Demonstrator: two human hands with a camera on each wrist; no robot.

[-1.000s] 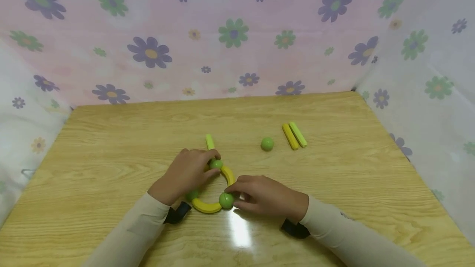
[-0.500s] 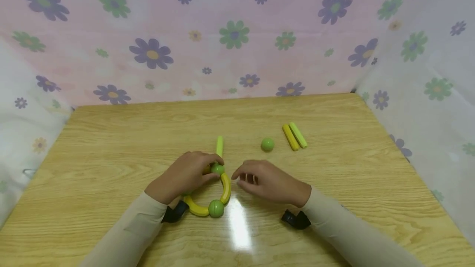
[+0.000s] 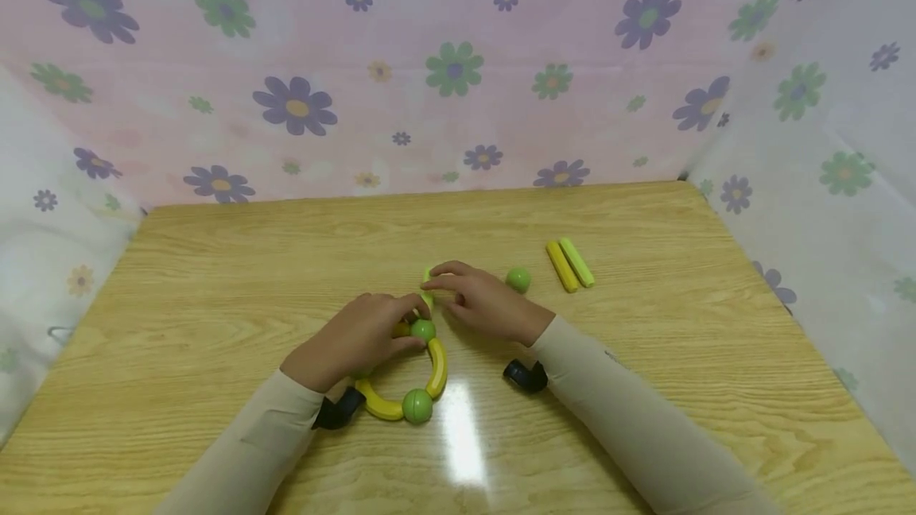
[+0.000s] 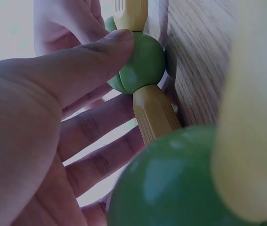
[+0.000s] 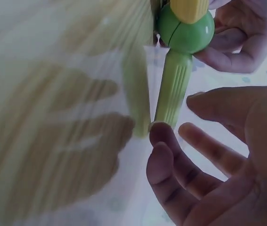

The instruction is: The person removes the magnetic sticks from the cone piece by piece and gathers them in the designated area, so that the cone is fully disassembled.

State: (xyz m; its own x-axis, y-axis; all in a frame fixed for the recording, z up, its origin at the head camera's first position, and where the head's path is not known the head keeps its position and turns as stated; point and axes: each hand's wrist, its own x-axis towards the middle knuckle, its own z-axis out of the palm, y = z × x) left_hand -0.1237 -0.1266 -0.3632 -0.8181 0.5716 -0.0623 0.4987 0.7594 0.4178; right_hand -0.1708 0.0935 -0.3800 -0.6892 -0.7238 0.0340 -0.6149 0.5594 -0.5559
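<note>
My left hand (image 3: 354,338) holds a green ball (image 3: 424,331) at the top of a ring of curved yellow pieces (image 3: 437,369) and green balls. Its thumb presses on the ball in the left wrist view, with the other fingers behind. A straight light green stick (image 5: 173,87) joins this ball and points away from the ring. My right hand (image 3: 490,304) is at the stick's far end, fingertips right by it and thumb (image 5: 197,100) apart from it. Another green ball (image 3: 417,406) sits at the ring's bottom. My left hand hides the ring's left side.
A loose green ball (image 3: 518,280) lies just beyond my right hand. Farther right, a yellow stick (image 3: 562,266) and a light green stick (image 3: 577,262) lie side by side on the wooden table (image 3: 286,253). Flowered cloth (image 3: 401,102) stands around the back and sides.
My right hand has let go of the ring's lower green ball and moved up to the light green stick. The ring has turned clockwise slightly, while my left hand keeps its hold.
</note>
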